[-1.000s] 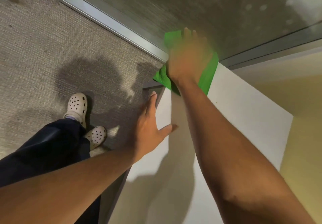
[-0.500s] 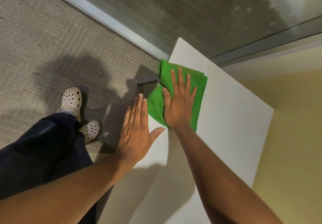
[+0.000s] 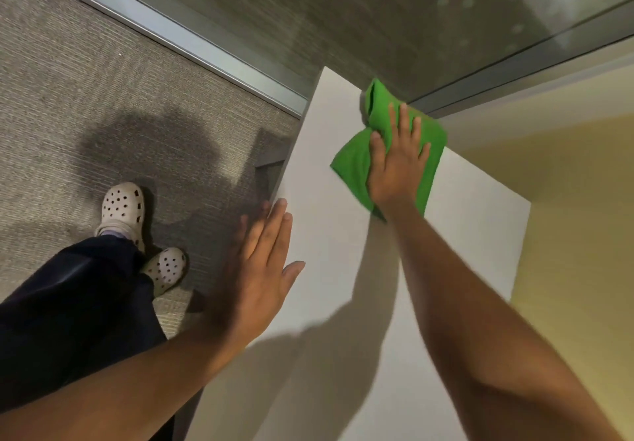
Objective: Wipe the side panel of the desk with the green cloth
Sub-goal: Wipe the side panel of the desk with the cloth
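The white side panel of the desk [image 3: 329, 234] runs from the lower middle of the view up to a far corner near the glass wall. A green cloth [image 3: 356, 162] lies flat against the panel's upper right part, bunched at its top. My right hand [image 3: 394, 166] presses on the cloth with fingers spread, palm flat. My left hand [image 3: 260, 269] hovers flat with fingers together at the panel's left edge, holding nothing; it is slightly blurred.
Grey carpet [image 3: 103, 97] covers the floor on the left, where my dark trouser leg [image 3: 68, 320] and two white perforated clogs [image 3: 125, 207] stand. A glass wall with a metal frame [image 3: 192, 42] runs behind. A yellow surface [image 3: 566, 234] lies right of the panel.
My right hand slid the green cloth from the panel's left part to its upper right edge. The left hand stayed near the panel's left edge, shifting slightly.
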